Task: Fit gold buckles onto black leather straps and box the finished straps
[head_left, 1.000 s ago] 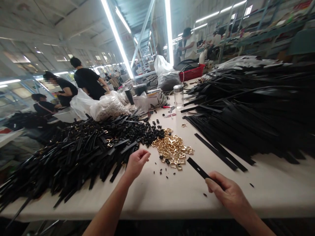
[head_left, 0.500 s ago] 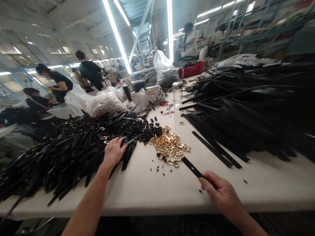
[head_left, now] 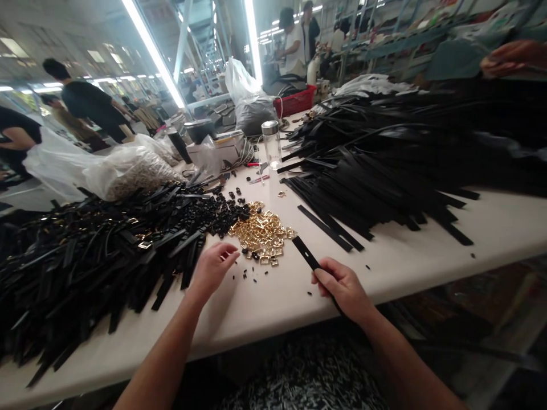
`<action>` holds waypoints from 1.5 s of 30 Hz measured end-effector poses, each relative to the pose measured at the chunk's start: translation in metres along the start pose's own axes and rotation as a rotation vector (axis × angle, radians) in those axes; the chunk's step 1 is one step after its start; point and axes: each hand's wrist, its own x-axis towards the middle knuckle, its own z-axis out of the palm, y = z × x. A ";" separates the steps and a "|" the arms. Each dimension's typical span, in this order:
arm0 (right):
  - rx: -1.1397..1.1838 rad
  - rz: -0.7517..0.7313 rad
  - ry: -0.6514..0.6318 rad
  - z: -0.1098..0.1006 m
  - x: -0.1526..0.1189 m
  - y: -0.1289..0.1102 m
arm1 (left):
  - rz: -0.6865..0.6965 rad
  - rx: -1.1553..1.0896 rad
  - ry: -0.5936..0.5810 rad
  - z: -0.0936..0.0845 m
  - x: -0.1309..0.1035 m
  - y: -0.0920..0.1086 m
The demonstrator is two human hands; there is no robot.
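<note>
My right hand [head_left: 342, 287] grips a flat black strap [head_left: 304, 250] near its slotted end, which points up and away over the table. The rest of that strap hangs down behind the hand, partly hidden. My left hand [head_left: 215, 263] is open above the tabletop, its fingers curved a little and apart, with nothing seen in them. Just beyond its fingertips lies a heap of gold buckles [head_left: 262, 230], with small black loops [head_left: 220, 212] heaped beside it. Left of that hand spreads a large pile of black straps with gold buckles [head_left: 111, 250].
Many loose black straps [head_left: 367, 182] cover the right of the table. Toward the back stand a glass bottle [head_left: 272, 149], a red basket [head_left: 294, 102] and plastic bags [head_left: 132, 168]. Another person's hand [head_left: 513, 60] shows at the upper right. People stand farther off.
My left hand has left a strap on the left pile and moved right toward the buckles. My right hand still holds its strap. The view has turned to the right.
</note>
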 end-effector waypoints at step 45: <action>0.180 -0.031 -0.074 0.043 -0.012 -0.008 | -0.662 -1.289 -0.151 0.024 -0.052 0.060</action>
